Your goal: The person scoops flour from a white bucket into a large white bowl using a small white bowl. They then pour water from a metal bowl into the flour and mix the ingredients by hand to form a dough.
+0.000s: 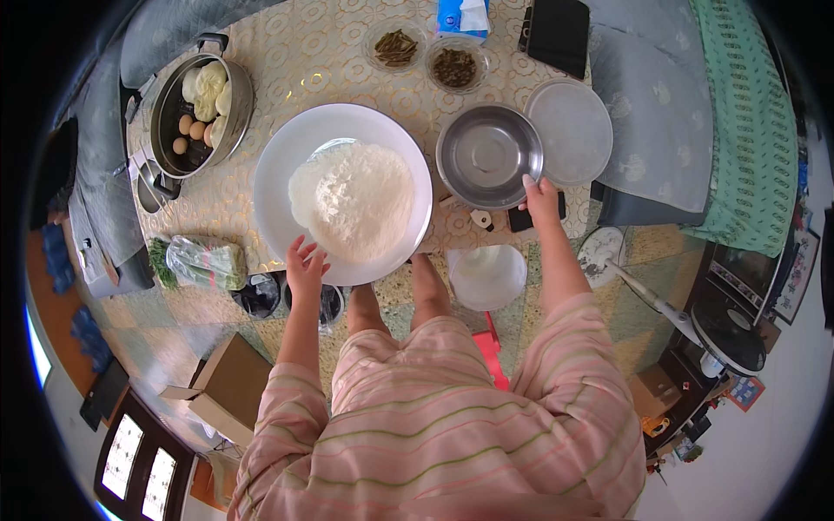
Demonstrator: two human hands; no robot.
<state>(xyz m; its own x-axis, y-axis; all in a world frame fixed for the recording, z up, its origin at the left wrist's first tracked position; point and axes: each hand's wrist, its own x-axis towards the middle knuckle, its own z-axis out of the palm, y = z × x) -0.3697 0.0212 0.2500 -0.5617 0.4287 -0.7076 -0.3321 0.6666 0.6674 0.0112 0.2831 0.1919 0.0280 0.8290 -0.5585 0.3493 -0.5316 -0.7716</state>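
A wide white basin [273, 189] stands on the patterned tablecloth, with a heap of white flour [365, 202] in it. At the near left edge of the basin is my left hand [306, 264], its fingers spread and nothing held; whether it touches the rim, I cannot tell. My right hand [541, 198] grips the near right rim of a stainless steel bowl [488, 156], thumb on the rim. That bowl looks empty. A round translucent lid [570, 130] lies just right of it. Below the steel bowl are a small white and black object [482, 219] and a dark phone-like object [521, 221].
On the left stand a two-handled pot [244, 111] with eggs and pale buns, and bagged green vegetables [205, 260]. Two glass bowls of food [394, 47], a tissue pack [462, 18] and a black tablet [557, 38] lie at the back. A fan [726, 335] stands at right.
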